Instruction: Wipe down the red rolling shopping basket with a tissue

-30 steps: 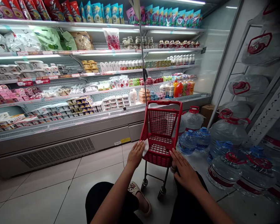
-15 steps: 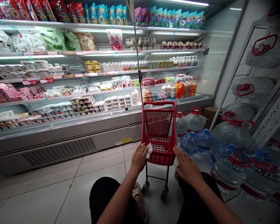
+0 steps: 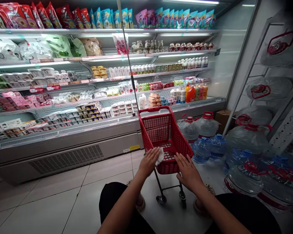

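A small red shopping cart [image 3: 175, 139] with a thin pole stands on the tiled floor in front of me. My left hand [image 3: 149, 161] presses a white cloth [image 3: 159, 156] against the near left rim of the cart's basket. My right hand [image 3: 187, 171] lies flat with spread fingers against the near right side of the basket. My knees in dark trousers show at the bottom of the view, and a sandalled foot sits beside the cart's wheels [image 3: 183, 195].
A long refrigerated display [image 3: 63, 97] full of packaged food and drinks runs along the left and back. Large water jugs [image 3: 244, 169] crowd the floor at right, under a metal rack [image 3: 283, 123] holding more jugs. A cardboard box [image 3: 221, 116] sits in the corner.
The cart has turned and shifted slightly left, its pole now leaning left. My left hand with the cloth moved along the near rim; my right hand stayed on the basket's side.
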Action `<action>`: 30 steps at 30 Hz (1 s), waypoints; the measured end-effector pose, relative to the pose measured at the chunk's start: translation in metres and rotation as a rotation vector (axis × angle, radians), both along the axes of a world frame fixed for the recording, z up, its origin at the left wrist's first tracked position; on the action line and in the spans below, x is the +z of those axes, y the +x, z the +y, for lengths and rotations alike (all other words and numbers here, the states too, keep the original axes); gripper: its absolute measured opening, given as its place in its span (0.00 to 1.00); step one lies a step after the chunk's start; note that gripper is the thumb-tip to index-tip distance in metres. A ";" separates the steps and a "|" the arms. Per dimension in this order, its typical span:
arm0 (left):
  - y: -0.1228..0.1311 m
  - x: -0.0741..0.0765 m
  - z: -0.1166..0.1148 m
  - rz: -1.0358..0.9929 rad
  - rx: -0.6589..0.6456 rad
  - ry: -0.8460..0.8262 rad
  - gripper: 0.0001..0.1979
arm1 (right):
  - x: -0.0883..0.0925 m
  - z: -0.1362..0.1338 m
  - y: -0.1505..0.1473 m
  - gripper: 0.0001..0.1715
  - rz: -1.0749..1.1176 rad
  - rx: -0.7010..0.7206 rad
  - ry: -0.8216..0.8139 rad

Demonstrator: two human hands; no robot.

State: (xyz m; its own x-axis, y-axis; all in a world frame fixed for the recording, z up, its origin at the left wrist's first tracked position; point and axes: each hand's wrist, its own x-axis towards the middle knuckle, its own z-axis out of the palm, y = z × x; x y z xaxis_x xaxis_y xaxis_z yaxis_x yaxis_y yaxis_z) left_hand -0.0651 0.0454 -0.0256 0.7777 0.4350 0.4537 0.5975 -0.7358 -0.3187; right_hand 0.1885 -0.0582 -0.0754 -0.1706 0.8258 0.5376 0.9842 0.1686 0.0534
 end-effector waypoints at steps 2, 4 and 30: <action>0.000 0.007 0.014 -0.026 0.068 0.006 0.35 | -0.002 0.003 0.011 0.45 0.010 -0.013 -0.002; 0.008 0.008 0.018 -0.067 0.123 0.021 0.34 | -0.004 0.006 0.016 0.45 0.041 -0.026 0.000; 0.036 0.001 0.003 -0.129 0.136 0.092 0.25 | 0.003 -0.050 -0.013 0.56 0.056 0.054 0.069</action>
